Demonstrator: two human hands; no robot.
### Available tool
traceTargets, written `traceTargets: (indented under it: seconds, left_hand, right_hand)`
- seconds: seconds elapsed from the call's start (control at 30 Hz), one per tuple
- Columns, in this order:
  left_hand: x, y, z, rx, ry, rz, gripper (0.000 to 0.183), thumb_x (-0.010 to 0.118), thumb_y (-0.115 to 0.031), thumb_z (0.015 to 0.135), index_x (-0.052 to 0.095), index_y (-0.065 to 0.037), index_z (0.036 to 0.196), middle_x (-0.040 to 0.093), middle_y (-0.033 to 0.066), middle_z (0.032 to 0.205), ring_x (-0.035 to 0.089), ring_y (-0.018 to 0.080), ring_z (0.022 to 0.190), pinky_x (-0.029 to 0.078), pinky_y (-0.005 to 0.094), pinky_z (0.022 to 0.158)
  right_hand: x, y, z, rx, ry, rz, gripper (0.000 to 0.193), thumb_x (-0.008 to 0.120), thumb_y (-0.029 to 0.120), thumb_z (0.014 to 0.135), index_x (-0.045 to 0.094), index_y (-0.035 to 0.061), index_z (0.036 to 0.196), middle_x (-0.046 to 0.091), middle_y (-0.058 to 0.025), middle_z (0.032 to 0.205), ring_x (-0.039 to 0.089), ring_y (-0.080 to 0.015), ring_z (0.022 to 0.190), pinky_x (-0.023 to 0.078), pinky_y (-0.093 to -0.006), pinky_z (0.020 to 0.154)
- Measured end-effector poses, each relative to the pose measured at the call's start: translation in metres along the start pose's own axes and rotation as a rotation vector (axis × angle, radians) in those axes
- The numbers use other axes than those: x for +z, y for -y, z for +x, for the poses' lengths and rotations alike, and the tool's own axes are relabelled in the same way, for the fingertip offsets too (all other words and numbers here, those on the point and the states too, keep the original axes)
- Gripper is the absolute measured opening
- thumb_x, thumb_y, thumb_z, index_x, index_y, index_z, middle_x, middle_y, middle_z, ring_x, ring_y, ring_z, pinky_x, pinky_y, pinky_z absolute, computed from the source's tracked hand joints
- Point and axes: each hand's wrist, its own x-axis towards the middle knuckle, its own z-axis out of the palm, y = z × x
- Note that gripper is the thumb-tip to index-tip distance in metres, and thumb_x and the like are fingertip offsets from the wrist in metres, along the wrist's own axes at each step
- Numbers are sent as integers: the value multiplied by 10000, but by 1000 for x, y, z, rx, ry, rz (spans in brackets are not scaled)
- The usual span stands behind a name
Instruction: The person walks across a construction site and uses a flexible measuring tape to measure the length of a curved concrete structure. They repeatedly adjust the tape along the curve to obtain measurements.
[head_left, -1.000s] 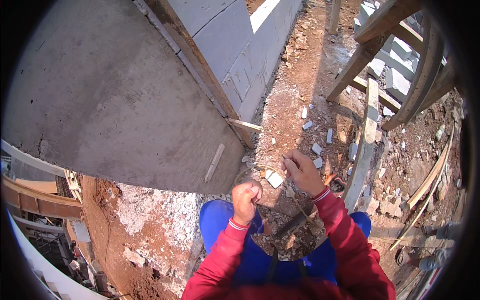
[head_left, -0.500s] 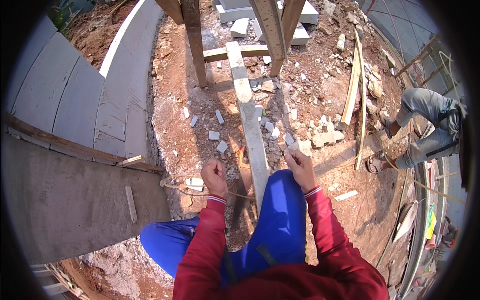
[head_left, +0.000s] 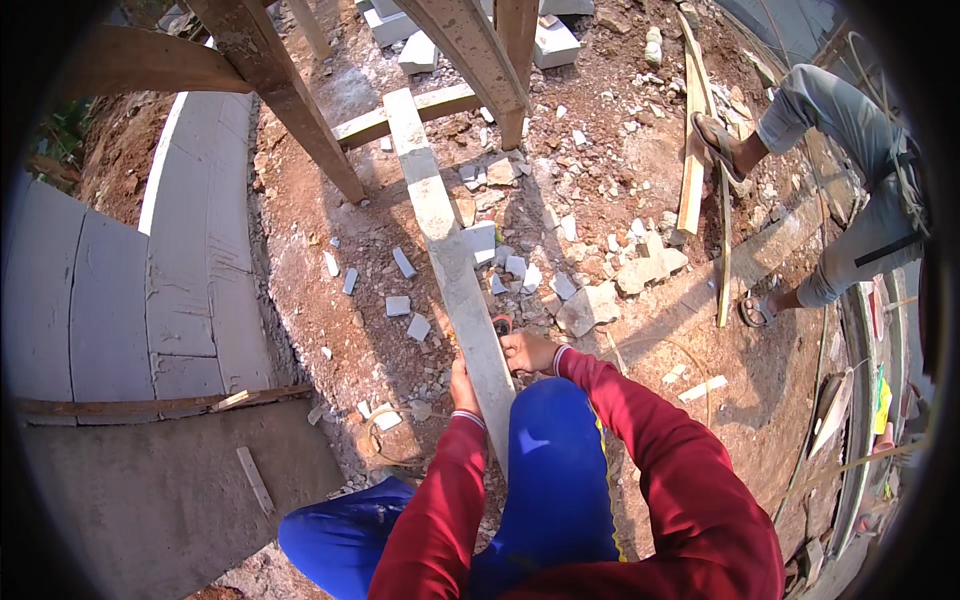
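A long, pale, dusty beam (head_left: 440, 225) slopes away from beside my right knee, its far part lying across a wooden crosspiece (head_left: 448, 100). My left hand (head_left: 463, 388) is closed against the beam's left edge, some of its fingers out of sight behind the wood. Just beyond those fingers shows a bit of an orange handle (head_left: 453, 339), mostly covered. On the beam's other side, my right hand (head_left: 530, 353) is closed, its fingertips at the beam's edge. A small red-and-black thing (head_left: 502, 324) pokes out from its fingers; its kind is unclear.
Brown wooden posts (head_left: 285, 100) stand ahead. White block offcuts (head_left: 398, 305) and rubble litter the reddish ground. A low block wall (head_left: 185, 260) runs along the left. At right, a person in grey trousers (head_left: 860, 150) stands near long wooden strips (head_left: 695, 140).
Both hands, empty and raised apart before, have come down to the two sides of the beam. My view has shifted right. The other person's far foot has moved forward.
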Motion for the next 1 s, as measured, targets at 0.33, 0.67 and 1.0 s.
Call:
traceTargets:
  seconds: [0.33,0.67,1.0]
  left_hand:
    - [-34,34,32,0,171,3,410,412,-363,1039,639,-47,1168,701,76,1013,695,202,869,573,347,762]
    - [-14,-11,-7,213,74,-142,269,427,-326,1064,559,-101,996,568,11,801,581,167,733,509,344,678]
    - [-38,-134,-93,383,-3,-398,219,477,-276,974,562,-108,861,338,-55,567,314,73,460,245,230,416]
  right_hand:
    - [-1,-8,19,-265,-231,-580,137,634,88,697,570,6,786,609,-191,698,626,-366,695,444,-452,615]
    - [-18,-11,0,-256,-350,-260,202,692,231,896,691,29,902,686,-59,749,615,-133,688,486,-307,653]
    - [30,76,-92,-456,-690,-115,202,625,174,967,679,-18,1000,681,-36,804,616,-92,708,473,-228,625]
